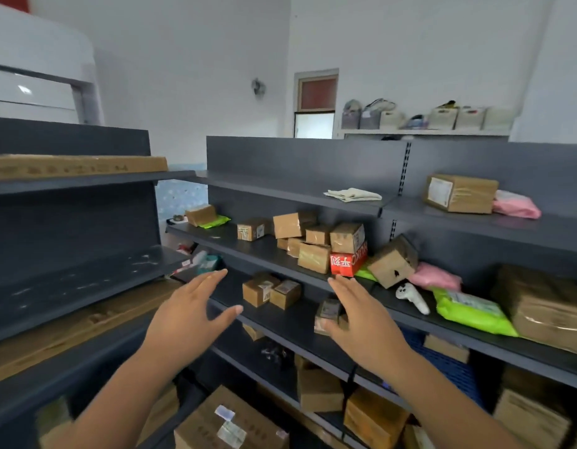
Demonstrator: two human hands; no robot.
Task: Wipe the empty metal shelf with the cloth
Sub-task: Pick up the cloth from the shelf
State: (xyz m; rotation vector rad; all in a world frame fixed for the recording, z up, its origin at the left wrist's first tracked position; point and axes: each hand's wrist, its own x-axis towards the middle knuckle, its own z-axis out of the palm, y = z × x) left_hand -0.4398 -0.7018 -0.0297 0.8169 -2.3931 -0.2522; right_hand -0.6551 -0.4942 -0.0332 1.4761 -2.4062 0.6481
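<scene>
A folded cream cloth [353,194] lies on the top dark grey metal shelf [280,189], near its right end; the rest of that shelf section is bare. My left hand [189,314] and my right hand [361,315] are both raised in front of the lower shelves, fingers spread, palms facing each other, holding nothing. Both hands are well below the cloth and apart from it.
The shelves below hold several cardboard boxes [313,244], a red box [347,262], green packets [472,311], pink bags [515,204] and a white controller [412,298]. A second dark shelf unit [69,254] stands at left. More boxes [228,422] sit on the floor.
</scene>
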